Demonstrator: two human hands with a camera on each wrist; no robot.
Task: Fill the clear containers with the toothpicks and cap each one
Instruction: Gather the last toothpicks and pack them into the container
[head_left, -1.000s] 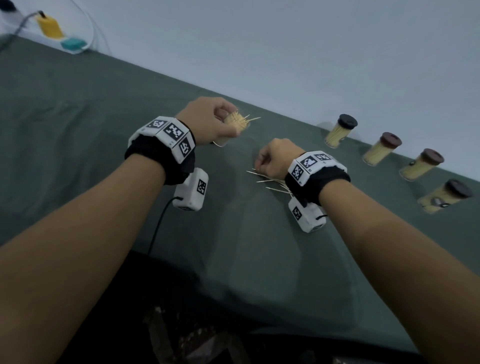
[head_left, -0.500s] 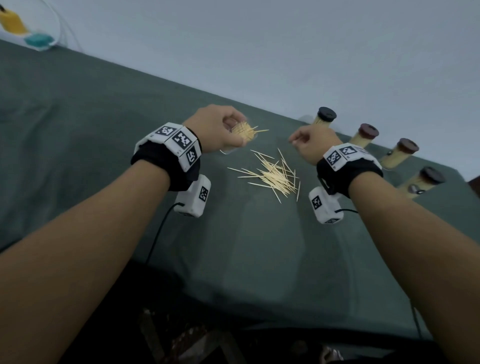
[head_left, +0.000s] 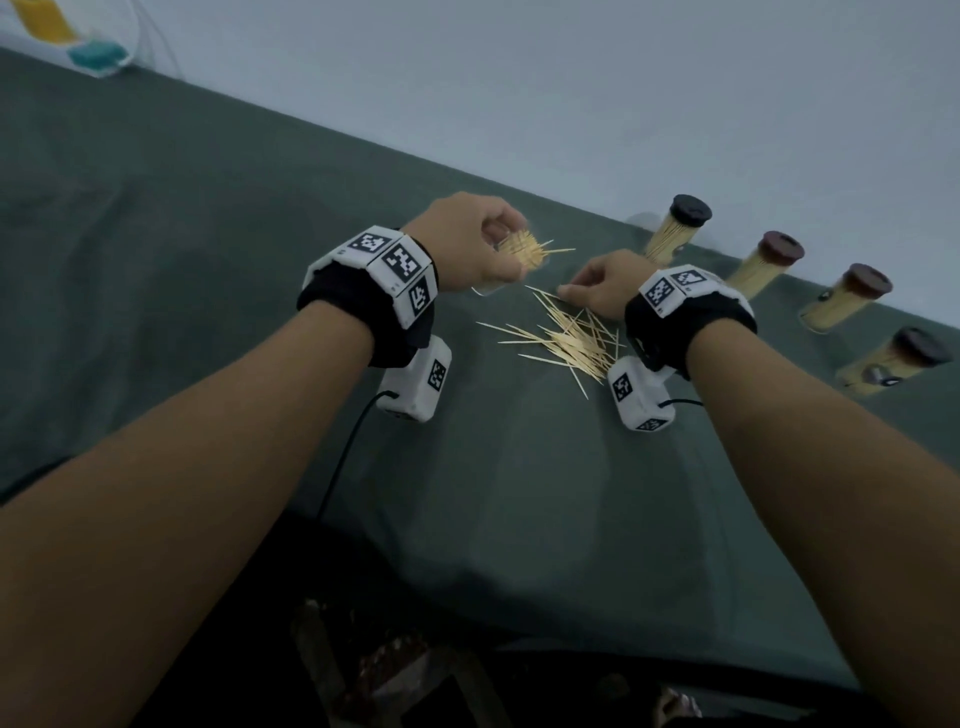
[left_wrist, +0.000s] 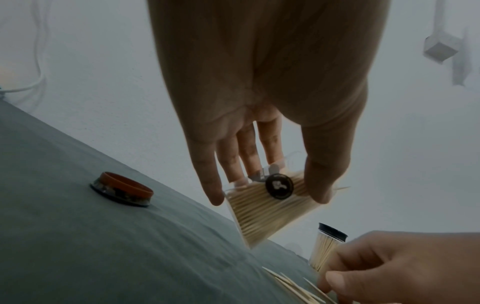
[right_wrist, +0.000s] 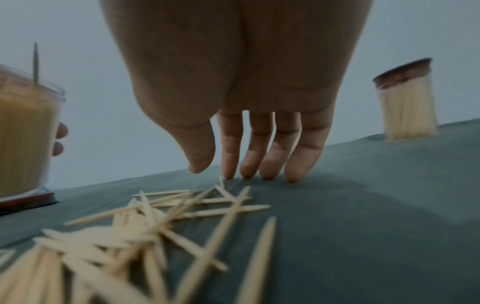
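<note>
My left hand (head_left: 483, 244) grips an uncapped clear container (head_left: 522, 252) packed with toothpicks, held tilted just above the green cloth; the left wrist view shows fingers and thumb round the container (left_wrist: 265, 209). Loose toothpicks (head_left: 566, 343) lie in a heap in front of it. My right hand (head_left: 576, 293) is at the heap's far edge, its straight fingertips (right_wrist: 259, 174) touching the cloth beside the toothpicks (right_wrist: 155, 226) with nothing between them. An orange-brown cap (left_wrist: 122, 189) lies on the cloth left of the held container.
Several capped, filled containers stand in a row by the wall at the right, the nearest black-capped (head_left: 675, 228), then brown-capped ones (head_left: 763, 265). The green cloth (head_left: 208, 260) stretches away to the left. The table's front edge runs near my body.
My right hand lifted off the toothpick heap toward the held container, then came back down to the heap's far edge. The left hand still holds the container in the same place.
</note>
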